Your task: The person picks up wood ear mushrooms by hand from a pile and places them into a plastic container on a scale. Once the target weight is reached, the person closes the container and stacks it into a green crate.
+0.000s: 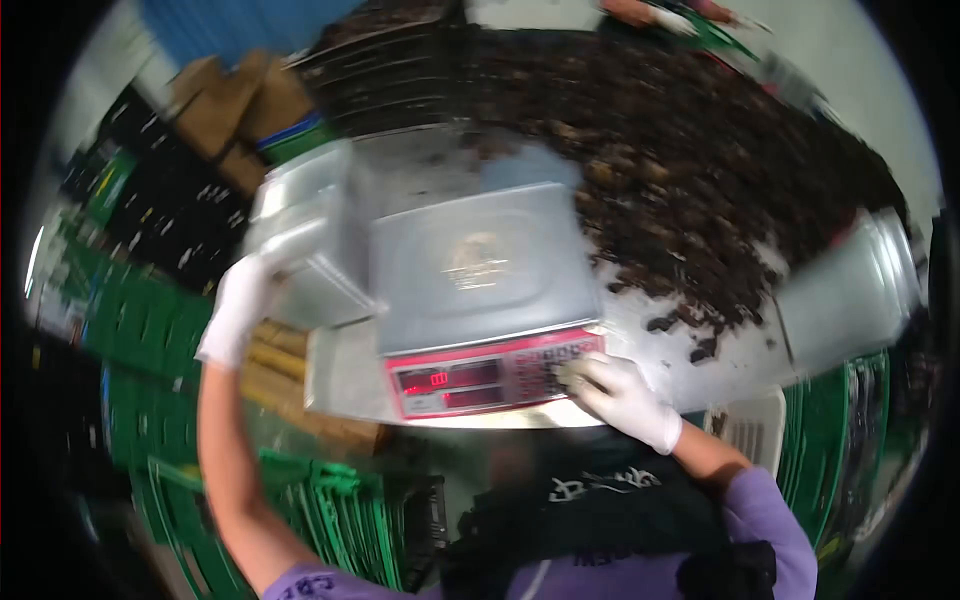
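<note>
My left hand [240, 305], in a white glove, is at the side of a stack of clear plastic containers [335, 275]; its fingers are closed on the near container's edge, though motion blurs them. Right of the stack is a weighing scale [480, 270] with a grey platform bearing nothing and a red front panel [450, 385] with lit red digits. My right hand [625, 400], also in a white glove, reaches the keypad at the panel's right end. Its fingers are stretched toward the keys, the tips stained or blurred; I see nothing held.
A large heap of dark brown pieces [680, 160] covers the table behind and right. More clear containers [850, 290] stand at the right edge. Green crates [350, 520] are below and left, with cardboard boxes [235, 100] at back left. Another person's gloved hand [672, 20] shows at the top.
</note>
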Demonstrator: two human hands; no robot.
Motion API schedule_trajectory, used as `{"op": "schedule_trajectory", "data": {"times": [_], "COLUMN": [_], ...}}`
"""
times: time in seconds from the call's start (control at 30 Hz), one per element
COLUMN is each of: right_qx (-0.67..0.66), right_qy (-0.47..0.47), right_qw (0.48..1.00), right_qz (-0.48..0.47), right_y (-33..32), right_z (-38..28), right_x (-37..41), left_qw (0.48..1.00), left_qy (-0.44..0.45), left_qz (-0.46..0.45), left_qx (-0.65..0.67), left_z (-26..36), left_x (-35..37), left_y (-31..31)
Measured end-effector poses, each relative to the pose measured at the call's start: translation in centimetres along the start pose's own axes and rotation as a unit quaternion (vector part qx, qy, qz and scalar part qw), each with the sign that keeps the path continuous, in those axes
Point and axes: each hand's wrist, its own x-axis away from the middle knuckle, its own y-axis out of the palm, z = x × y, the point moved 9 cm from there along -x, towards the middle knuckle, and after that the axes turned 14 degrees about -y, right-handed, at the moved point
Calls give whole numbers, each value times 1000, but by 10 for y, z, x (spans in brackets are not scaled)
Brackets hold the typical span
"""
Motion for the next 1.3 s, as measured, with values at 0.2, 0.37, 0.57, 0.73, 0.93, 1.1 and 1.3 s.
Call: {"op": "schedule_trajectory", "data": {"times": [0.2, 0.37, 0.57, 0.73, 0.93, 1.1, 1.3], "right_qx": [-24, 127, 334, 453, 444, 457, 412], "right_qy": [126, 64, 124, 90, 87, 107, 81], "right_qw": [991, 987, 928, 882, 876, 863, 908], "right_qz": [46, 74, 111, 97, 168, 185, 10], "right_y": [-18, -49, -113, -139, -184, -186, -90], "right_z": [35, 46, 112, 150, 154, 121, 125], "right_x": [45, 68, 83, 37, 55, 73, 90], "left_qw": [999, 981, 981, 994, 992, 962, 997], "left_qy": [11, -65, 37, 107, 99, 174, 50], "left_qz": [51, 134, 128, 28, -2, -96, -10], "left_qx": [-13, 120, 144, 21, 74, 185, -61], "left_z": [-9, -35, 176, 266, 323, 431, 483], "left_x": [-17, -15, 60, 94, 124, 126, 38], "left_y": [-21, -48, -37, 31, 20, 78, 189]}}
